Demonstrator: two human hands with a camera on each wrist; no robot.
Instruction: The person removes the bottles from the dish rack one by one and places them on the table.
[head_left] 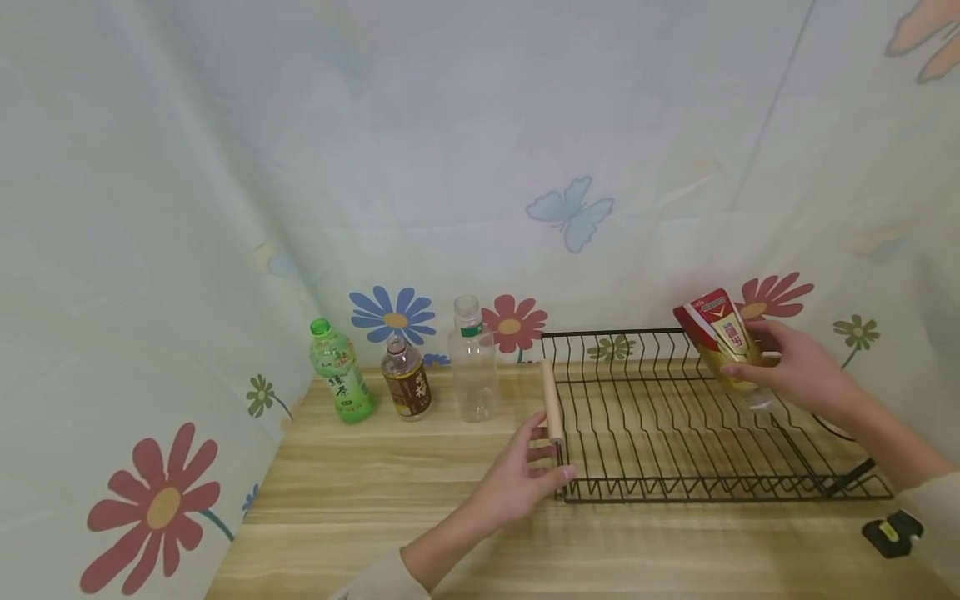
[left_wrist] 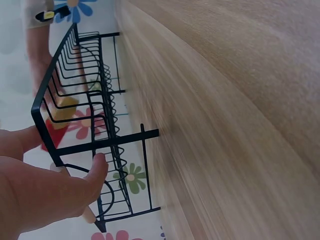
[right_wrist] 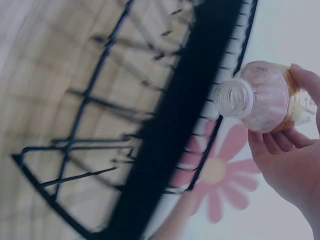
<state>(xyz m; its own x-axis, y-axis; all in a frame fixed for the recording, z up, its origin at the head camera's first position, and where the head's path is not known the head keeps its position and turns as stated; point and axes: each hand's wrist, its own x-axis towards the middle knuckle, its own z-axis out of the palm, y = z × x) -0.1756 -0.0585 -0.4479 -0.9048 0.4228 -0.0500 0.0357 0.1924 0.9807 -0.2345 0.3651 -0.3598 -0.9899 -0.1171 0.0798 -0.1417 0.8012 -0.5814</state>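
My right hand (head_left: 798, 371) holds a clear plastic bottle with a red and gold label (head_left: 722, 333). This bottle is tilted, its uncapped neck pointing down over the right part of a black wire dish rack (head_left: 637, 479). From the right wrist view, the bare bottle mouth (right_wrist: 234, 98) faces the camera, and fingers and thumb wrap the labelled body. At the rack's left end, my left hand (head_left: 517, 479) grips the frame beside its wooden handle (head_left: 552, 400). In the left wrist view the thumb (left_wrist: 97, 172) lies against the black end bar.
Left of the rack stand a green tea bottle (head_left: 345, 375), a small bottle with a brown label (head_left: 407, 382) and a taller clear bottle (head_left: 474, 375). A flower-printed curtain (head_left: 450, 167) hangs behind the wooden table (head_left: 337, 508).
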